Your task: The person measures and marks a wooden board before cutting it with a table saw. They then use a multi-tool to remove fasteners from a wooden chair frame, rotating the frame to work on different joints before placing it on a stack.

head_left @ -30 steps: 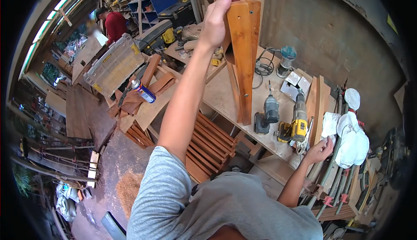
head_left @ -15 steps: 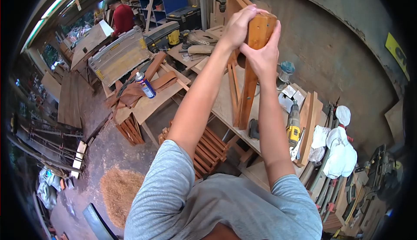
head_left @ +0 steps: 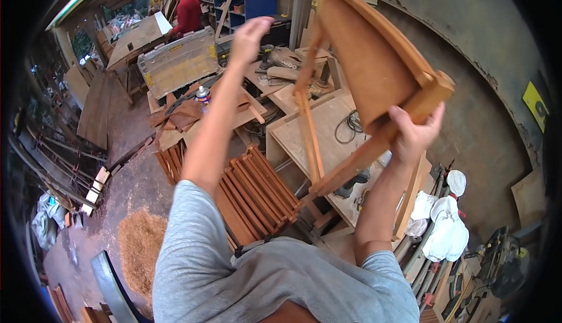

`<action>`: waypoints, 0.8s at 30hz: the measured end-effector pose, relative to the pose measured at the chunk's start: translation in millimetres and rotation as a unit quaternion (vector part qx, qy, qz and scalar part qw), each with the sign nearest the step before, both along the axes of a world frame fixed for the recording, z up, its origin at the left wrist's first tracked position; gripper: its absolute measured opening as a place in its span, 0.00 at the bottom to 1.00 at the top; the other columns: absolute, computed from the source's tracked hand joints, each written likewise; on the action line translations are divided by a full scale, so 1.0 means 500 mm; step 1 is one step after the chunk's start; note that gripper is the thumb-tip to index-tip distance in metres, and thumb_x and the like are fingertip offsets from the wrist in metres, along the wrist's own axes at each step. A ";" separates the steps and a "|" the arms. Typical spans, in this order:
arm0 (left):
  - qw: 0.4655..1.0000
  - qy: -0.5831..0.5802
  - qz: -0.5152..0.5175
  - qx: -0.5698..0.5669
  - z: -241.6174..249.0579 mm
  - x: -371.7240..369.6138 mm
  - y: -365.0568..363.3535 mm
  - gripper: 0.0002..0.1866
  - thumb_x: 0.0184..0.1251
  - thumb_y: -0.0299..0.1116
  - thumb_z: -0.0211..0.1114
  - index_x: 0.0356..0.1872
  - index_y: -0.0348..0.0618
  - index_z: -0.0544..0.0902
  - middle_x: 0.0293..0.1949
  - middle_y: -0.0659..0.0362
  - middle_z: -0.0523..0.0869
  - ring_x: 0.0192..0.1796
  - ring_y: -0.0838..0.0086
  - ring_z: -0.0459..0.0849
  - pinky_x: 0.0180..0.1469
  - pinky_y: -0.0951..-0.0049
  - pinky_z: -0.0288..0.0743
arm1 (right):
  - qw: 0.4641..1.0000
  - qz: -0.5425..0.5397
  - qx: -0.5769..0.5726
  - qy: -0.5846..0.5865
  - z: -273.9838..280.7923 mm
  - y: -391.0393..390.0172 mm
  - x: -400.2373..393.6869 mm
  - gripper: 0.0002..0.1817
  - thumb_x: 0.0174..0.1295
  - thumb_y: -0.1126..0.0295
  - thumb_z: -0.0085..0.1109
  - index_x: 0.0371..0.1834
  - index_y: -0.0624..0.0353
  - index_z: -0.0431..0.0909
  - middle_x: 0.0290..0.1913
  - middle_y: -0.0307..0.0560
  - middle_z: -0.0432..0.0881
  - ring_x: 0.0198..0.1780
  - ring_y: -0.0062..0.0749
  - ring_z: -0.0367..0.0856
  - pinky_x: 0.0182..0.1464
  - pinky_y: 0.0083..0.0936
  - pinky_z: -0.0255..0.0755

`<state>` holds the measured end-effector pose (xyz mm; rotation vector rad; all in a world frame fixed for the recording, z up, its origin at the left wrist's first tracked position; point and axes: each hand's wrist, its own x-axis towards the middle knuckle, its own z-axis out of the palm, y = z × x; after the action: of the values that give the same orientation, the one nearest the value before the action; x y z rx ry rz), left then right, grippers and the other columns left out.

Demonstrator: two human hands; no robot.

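Observation:
My right hand (head_left: 414, 134) grips a wooden chair frame (head_left: 422, 98) at a corner where several rails meet, thumb on the near side. A brown leather panel (head_left: 366, 59) is stretched between its curved top rail and lower rail. The chair is tilted over the workbench (head_left: 336, 130), one long leg slanting down to the left toward the bench edge. My left hand (head_left: 252, 37) is raised at the upper left, apart from the chair and slightly blurred. Its fingers are loosely bent and nothing shows in them.
Wooden slats (head_left: 257, 191) are stacked below the bench. A spray can (head_left: 203, 96) and leather pieces stand left, near a clear-lidded organizer case (head_left: 178, 59). A person in red (head_left: 187, 16) works at a far table. White-wrapped clamps (head_left: 448, 229) lean right; sawdust (head_left: 140, 247) covers the floor.
My left hand has let go of the chair and swung up to the left. My right hand has moved right and down, and the chair has turned so its leather panel faces me.

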<state>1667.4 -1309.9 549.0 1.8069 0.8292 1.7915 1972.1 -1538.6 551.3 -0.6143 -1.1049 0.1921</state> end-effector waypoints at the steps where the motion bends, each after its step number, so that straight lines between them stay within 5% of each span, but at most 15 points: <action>1: 1.000 -0.015 0.021 -0.002 0.016 -0.039 0.007 0.17 0.73 0.44 0.63 0.51 0.43 0.88 0.49 0.59 0.89 0.54 0.74 0.83 0.61 0.71 0.73 | 0.999 0.041 0.016 -0.001 0.010 -0.031 0.018 0.45 0.40 0.80 0.73 0.67 0.69 0.65 0.57 0.49 0.78 0.56 0.36 0.81 0.61 0.31 0.74; 6: 0.996 0.025 0.084 -0.016 0.113 -0.258 0.009 0.32 0.65 0.52 0.71 0.64 0.43 0.80 0.60 0.58 0.83 0.61 0.71 0.79 0.66 0.71 0.69 | 0.980 0.185 0.038 0.062 -0.017 -0.128 0.128 0.39 0.46 0.73 0.62 0.67 0.74 0.65 0.56 0.62 0.80 0.56 0.49 0.83 0.63 0.40 0.76; 8: 0.991 0.077 0.098 -0.041 0.150 -0.322 -0.033 0.37 0.67 0.57 0.66 0.71 0.45 0.73 0.67 0.57 0.77 0.68 0.66 0.75 0.71 0.64 0.64 | 0.947 0.309 0.033 0.078 -0.038 -0.130 0.170 0.38 0.47 0.72 0.61 0.67 0.73 0.66 0.56 0.62 0.80 0.55 0.51 0.83 0.62 0.42 0.78; 11: 0.997 0.049 -0.025 -0.053 0.136 -0.405 -0.078 0.38 0.68 0.58 0.64 0.72 0.45 0.70 0.69 0.56 0.75 0.70 0.64 0.73 0.72 0.60 0.64 | 0.888 0.449 0.012 0.096 -0.061 -0.116 0.207 0.37 0.48 0.71 0.60 0.66 0.72 0.67 0.57 0.62 0.81 0.55 0.52 0.84 0.61 0.44 0.79; 14: 0.961 -0.160 -0.172 -0.149 0.067 -0.592 -0.093 0.40 0.65 0.60 0.66 0.70 0.42 0.71 0.66 0.53 0.79 0.66 0.61 0.79 0.69 0.55 0.73 | 0.849 0.521 0.008 0.088 -0.049 -0.043 0.216 0.37 0.49 0.71 0.59 0.66 0.72 0.68 0.57 0.62 0.81 0.55 0.53 0.84 0.61 0.45 0.80; 16: 0.962 -0.197 -0.159 -0.102 0.066 -0.651 -0.164 0.35 0.63 0.48 0.67 0.66 0.35 0.74 0.58 0.48 0.84 0.57 0.58 0.85 0.64 0.57 0.79 | 0.833 0.548 0.012 0.074 -0.027 0.037 0.215 0.36 0.49 0.70 0.59 0.66 0.71 0.69 0.57 0.62 0.81 0.55 0.53 0.84 0.60 0.46 0.80; 20: 0.977 -0.169 -0.116 -0.062 0.140 -0.564 -0.365 0.31 0.58 0.39 0.67 0.61 0.29 0.76 0.53 0.45 0.86 0.50 0.57 0.88 0.57 0.59 0.83 | 0.849 0.526 0.012 0.044 0.042 0.241 0.229 0.33 0.53 0.68 0.58 0.65 0.69 0.71 0.57 0.60 0.82 0.55 0.51 0.84 0.60 0.45 0.80; 22: 0.982 -0.165 -0.079 -0.050 0.162 -0.484 -0.410 0.31 0.56 0.38 0.68 0.59 0.28 0.76 0.50 0.47 0.86 0.47 0.59 0.88 0.54 0.61 0.84 | 0.860 0.507 -0.044 0.039 0.091 0.369 0.274 0.28 0.63 0.69 0.56 0.66 0.69 0.70 0.58 0.55 0.82 0.53 0.42 0.85 0.60 0.41 0.78; 23: 0.983 -0.162 -0.059 -0.055 0.165 -0.449 -0.425 0.30 0.55 0.37 0.68 0.58 0.28 0.76 0.49 0.48 0.86 0.45 0.60 0.88 0.52 0.63 0.84 | 0.952 0.273 -0.079 0.114 0.137 0.351 0.200 0.25 0.66 0.70 0.55 0.67 0.67 0.71 0.60 0.52 0.82 0.57 0.38 0.83 0.61 0.40 0.77; 24: 0.984 -0.162 -0.040 -0.058 0.166 -0.405 -0.435 0.30 0.55 0.36 0.69 0.57 0.28 0.76 0.47 0.49 0.86 0.43 0.62 0.88 0.50 0.65 0.84 | 0.967 0.227 -0.066 0.094 0.143 0.381 0.219 0.25 0.67 0.70 0.55 0.66 0.66 0.72 0.61 0.52 0.81 0.60 0.38 0.81 0.61 0.40 0.77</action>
<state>1465.1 -1527.5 631.8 1.4060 0.7054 1.8772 2081.5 -1347.9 622.7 -0.4416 -1.0396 0.7129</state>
